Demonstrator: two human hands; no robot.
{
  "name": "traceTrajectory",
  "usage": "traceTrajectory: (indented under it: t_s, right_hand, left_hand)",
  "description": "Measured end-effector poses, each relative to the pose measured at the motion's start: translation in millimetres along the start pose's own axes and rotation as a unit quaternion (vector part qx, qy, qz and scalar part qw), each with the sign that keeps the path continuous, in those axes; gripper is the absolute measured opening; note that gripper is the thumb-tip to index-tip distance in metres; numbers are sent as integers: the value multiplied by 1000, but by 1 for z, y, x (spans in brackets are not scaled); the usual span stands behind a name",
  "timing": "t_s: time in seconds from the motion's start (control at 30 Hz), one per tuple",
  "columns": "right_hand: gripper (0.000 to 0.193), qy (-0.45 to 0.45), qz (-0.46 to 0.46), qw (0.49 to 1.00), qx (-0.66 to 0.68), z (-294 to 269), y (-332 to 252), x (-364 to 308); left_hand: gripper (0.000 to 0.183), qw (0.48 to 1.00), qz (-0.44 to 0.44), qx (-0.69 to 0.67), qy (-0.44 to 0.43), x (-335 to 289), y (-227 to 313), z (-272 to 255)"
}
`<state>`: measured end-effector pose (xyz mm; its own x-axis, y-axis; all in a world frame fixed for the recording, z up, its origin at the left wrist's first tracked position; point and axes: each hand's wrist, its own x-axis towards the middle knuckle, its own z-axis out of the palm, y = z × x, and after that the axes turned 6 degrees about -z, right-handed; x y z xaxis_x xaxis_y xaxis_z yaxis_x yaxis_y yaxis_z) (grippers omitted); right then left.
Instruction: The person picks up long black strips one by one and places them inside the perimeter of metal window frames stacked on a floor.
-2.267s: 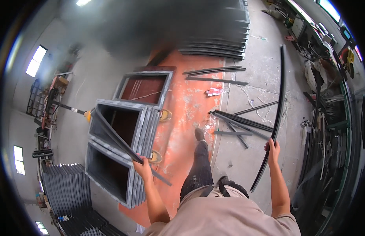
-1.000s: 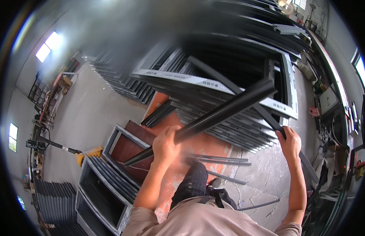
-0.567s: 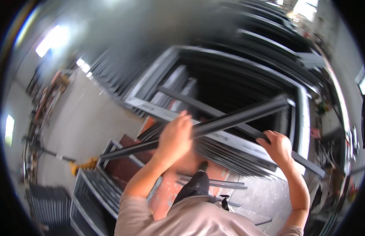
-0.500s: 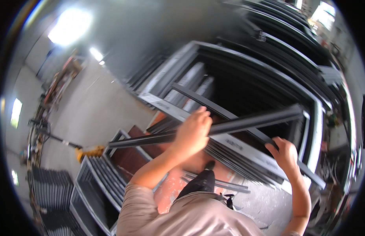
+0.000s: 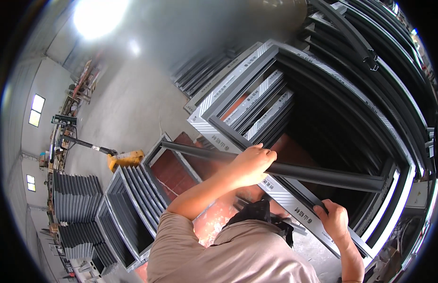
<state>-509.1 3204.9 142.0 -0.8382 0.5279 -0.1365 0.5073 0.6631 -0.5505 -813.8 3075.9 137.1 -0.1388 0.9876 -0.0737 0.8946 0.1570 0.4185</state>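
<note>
- Standing at the far left is a stack of slim dark grey frames (image 5: 77,198); right of it come a yellow pallet jack (image 5: 126,160) and a row of smaller grey frames (image 5: 139,188) around deep, shadowed hollows.
- Next, the long bar (image 5: 318,173) begins above a corner of the framed red-brown panel (image 5: 169,172) and slants across the picture. It is dark grey, nearly black, with a dull sheen and straight lengthwise edges.
- Near its middle, the left hand (image 5: 254,164) has its fingers wrapped over the long bar, holding it.
- The long bar carries on over the near edge of the large frame (image 5: 301,216), its right end above the hollow by the right-hand edge; whether it rests there I cannot tell.
- The flat bar (image 5: 301,194), plain dark grey and slimmer, starts at the large frame's left corner and runs along the near edge, passing under the long bar.
- Toward the near right corner, the right hand (image 5: 334,219) grips the flat bar, thumb on one side, fingers partly hidden.
- The large frame is dark, its edges covered with pale, striped, printed film.
</note>
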Motion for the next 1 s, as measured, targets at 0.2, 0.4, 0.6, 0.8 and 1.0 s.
traceTrajectory:
  t_s: [0.2, 0.4, 0.6, 0.8, 1.0]
  right_hand:
    - [22, -14, -17, 1000, 16, 11, 12, -5]
    - [39, -54, 50, 997, -8, 19, 11, -11]
    - [41, -130, 51, 988, 69, 29, 28, 8]
    - [39, -77, -20, 994, 79, 26, 67, -29]
    - [38, -147, 43, 986, 72, 2, 87, -64]
  left_hand:
    - [21, 994, -98, -40, -29, -7, 11, 0]
    - [36, 997, -68, -30, 15, 0, 10, 15]
    - [33, 990, -134, -4, 43, -2, 6, 17]
    - [35, 988, -149, 20, 36, -1, 3, 31]
    - [40, 988, -153, 14, 31, -10, 4, 29]
